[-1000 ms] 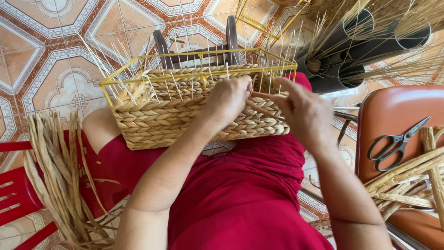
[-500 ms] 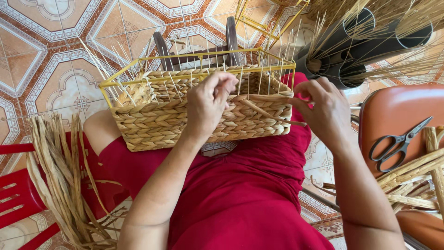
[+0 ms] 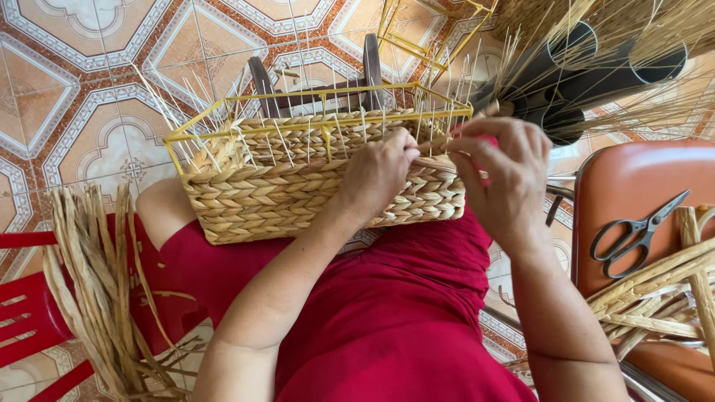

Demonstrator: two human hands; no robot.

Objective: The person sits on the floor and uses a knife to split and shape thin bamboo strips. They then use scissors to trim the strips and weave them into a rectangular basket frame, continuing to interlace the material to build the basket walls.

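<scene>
A half-woven straw basket [image 3: 298,197] on a yellow wire frame [image 3: 246,123] rests on my lap, over red cloth. My left hand [image 3: 376,175] presses on the basket's near wall close to the top rim, fingers curled around a woven strand. My right hand [image 3: 503,175] is beside it at the basket's right corner, pinching a flat straw strand [image 3: 439,141] that runs between the two hands. Thin upright stakes stick out above the weave.
A bundle of loose straw strands [image 3: 97,290] hangs on a red plastic stool [image 3: 30,327] at my left. At my right, an orange chair [image 3: 633,186] carries black scissors [image 3: 640,231] and more straw [image 3: 663,290]. Black tubes with stalks [image 3: 588,74] lie behind, on a patterned tile floor.
My left hand has shifted right along the rim and my right hand has come back in toward the corner, so the two hands are close together again on the strand.
</scene>
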